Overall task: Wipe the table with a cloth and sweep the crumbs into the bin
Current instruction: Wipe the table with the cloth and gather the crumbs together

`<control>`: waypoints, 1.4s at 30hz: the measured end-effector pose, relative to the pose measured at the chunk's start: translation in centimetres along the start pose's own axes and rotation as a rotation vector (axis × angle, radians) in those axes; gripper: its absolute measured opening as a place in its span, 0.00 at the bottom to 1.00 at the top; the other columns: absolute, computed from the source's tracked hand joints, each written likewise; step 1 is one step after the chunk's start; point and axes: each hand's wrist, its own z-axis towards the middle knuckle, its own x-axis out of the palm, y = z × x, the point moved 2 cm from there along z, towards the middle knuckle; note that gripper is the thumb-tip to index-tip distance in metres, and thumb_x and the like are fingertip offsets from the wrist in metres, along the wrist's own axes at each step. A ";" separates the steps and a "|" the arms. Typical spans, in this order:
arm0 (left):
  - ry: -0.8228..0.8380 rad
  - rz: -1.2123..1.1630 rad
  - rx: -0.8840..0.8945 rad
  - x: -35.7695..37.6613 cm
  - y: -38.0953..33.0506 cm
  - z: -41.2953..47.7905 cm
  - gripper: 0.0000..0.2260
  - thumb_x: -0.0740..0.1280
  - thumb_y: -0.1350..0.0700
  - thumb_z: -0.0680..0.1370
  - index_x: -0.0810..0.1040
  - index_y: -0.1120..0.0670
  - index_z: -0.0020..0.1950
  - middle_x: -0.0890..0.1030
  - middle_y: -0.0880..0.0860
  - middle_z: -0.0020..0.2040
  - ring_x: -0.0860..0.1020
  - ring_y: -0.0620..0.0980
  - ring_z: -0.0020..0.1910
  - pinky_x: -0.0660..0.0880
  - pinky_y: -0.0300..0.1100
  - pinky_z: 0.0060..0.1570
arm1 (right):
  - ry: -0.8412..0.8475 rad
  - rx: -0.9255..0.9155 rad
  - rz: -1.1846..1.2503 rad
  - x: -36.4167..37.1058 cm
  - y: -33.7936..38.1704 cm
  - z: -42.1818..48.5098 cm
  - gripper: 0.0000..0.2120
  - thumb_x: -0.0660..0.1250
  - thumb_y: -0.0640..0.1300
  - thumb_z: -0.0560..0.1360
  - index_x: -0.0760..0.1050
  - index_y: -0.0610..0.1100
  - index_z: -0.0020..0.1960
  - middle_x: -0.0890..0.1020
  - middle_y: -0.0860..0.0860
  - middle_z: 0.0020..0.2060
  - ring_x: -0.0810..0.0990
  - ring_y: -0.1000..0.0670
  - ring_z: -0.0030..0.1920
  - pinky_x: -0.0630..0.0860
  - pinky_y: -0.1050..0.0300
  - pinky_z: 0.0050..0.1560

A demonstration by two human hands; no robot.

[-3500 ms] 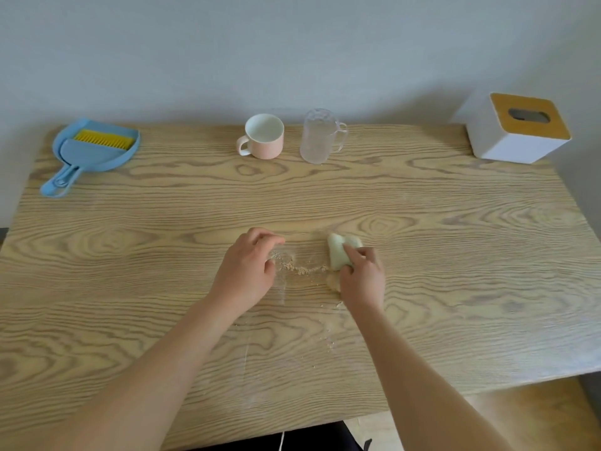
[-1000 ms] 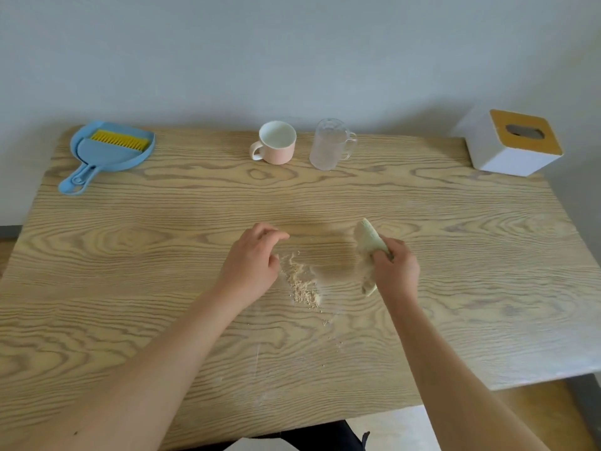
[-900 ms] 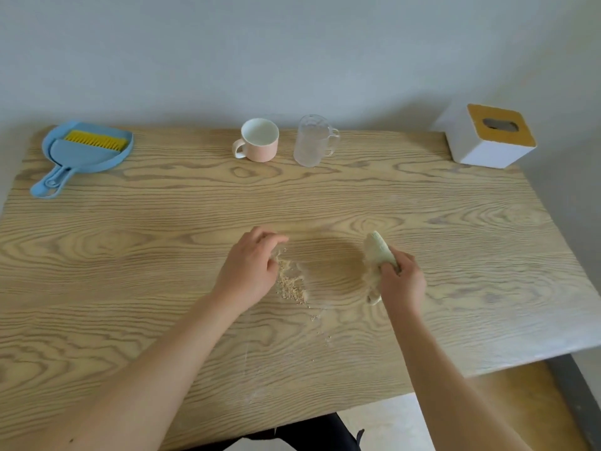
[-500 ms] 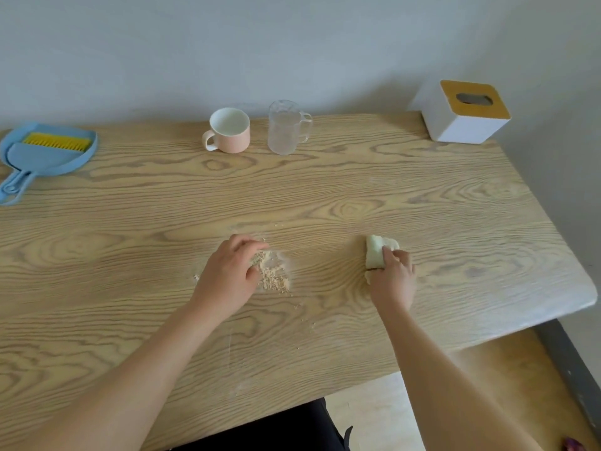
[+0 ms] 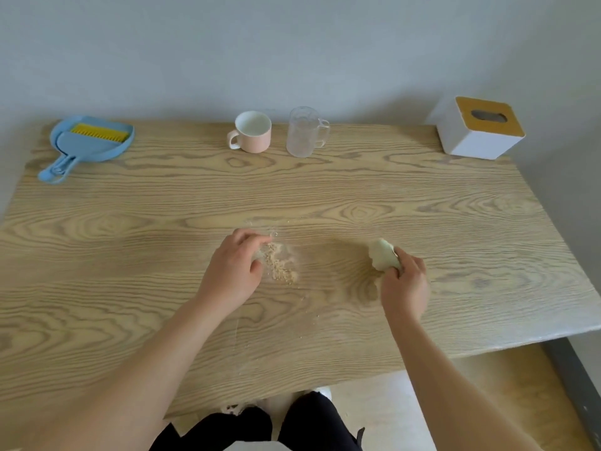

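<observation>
Pale green cloth (image 5: 383,258), bunched into a small wad, is gripped in the right hand (image 5: 405,288) just right of the frame's centre, with the fingers curled round it. Whether it touches the wood-grain surface (image 5: 455,239) cannot be told. A small heap of tan crumbs (image 5: 279,266) is seen at the centre, apart from the cloth, with a few strays below. The left hand (image 5: 232,271) is laid just beside the heap, fingers loosely bent, nothing held. A blue dustpan (image 5: 94,148) is placed at the upper left, and a pink mug (image 5: 252,131) at the top centre.
</observation>
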 end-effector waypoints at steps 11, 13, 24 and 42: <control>-0.026 0.013 -0.143 2.2 -3.4 -4.0 0.17 0.63 0.62 0.77 0.72 0.51 0.66 0.70 0.46 0.62 0.68 0.44 0.63 0.60 0.32 0.60 | 0.465 -0.113 -0.231 2.4 2.1 -6.7 0.16 0.63 0.42 0.72 0.68 0.47 0.59 0.71 0.48 0.55 0.70 0.48 0.40 0.66 0.57 0.39; -0.036 0.025 -0.158 2.7 -4.2 -5.0 0.17 0.63 0.61 0.77 0.72 0.50 0.66 0.70 0.45 0.62 0.68 0.43 0.61 0.61 0.33 0.58 | 0.562 -0.139 -0.066 3.2 3.8 -7.2 0.15 0.62 0.40 0.71 0.71 0.48 0.58 0.72 0.49 0.54 0.71 0.50 0.40 0.66 0.59 0.38; -0.118 0.047 -0.296 3.3 -4.2 -8.7 0.18 0.63 0.62 0.77 0.73 0.49 0.65 0.70 0.47 0.62 0.68 0.45 0.63 0.62 0.35 0.60 | 0.290 0.031 -0.195 -0.6 -1.6 3.1 0.14 0.61 0.41 0.74 0.71 0.46 0.60 0.71 0.45 0.57 0.72 0.46 0.39 0.68 0.54 0.38; -0.238 -0.017 -0.435 3.3 -4.3 -10.1 0.18 0.63 0.61 0.77 0.72 0.48 0.65 0.69 0.46 0.62 0.68 0.44 0.62 0.62 0.36 0.61 | 0.823 -0.927 -0.155 2.2 0.3 -7.8 0.17 0.58 0.40 0.64 0.83 0.51 0.42 0.75 0.53 0.40 0.75 0.50 0.35 0.71 0.58 0.32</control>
